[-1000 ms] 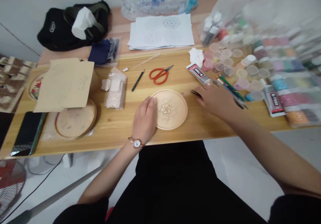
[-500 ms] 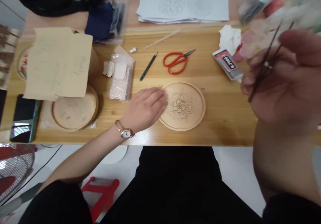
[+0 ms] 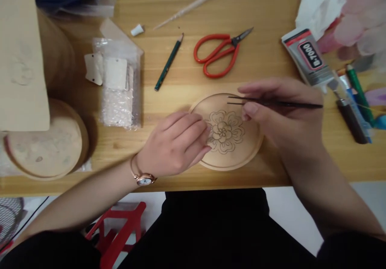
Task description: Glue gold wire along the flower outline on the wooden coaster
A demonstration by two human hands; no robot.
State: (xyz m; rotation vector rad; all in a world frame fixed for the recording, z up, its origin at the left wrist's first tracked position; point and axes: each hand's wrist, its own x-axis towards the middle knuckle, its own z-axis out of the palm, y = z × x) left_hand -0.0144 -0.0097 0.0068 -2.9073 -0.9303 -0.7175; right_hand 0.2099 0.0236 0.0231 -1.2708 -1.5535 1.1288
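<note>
A round wooden plate (image 3: 208,102) with a flower drawn in dark lines lies near the table's front edge. My left hand (image 3: 177,142) is at its left rim, fingers curled and pressed together; what they hold, if anything, is hidden. Dark tweezers (image 3: 280,103) are held in my right hand (image 3: 286,112) over the plate's upper right, tips pointing left and slightly apart, with nothing visible between them. Red-handled scissors (image 3: 217,56) and a green pencil (image 3: 169,64) lie behind the plate.
A B-7000 glue tube (image 3: 307,58), white tissue (image 3: 321,5), pink discs (image 3: 348,29) and brushes lie at the right. At the left are a bagged stack of cards (image 3: 117,88), a white cap (image 3: 137,29), another round wooden tray (image 3: 45,152) and a cardboard sheet (image 3: 21,60).
My right hand has come in from the far right with the tweezers, now over the plate. The view has moved closer to the table. My left hand remains by the plate's left rim.
</note>
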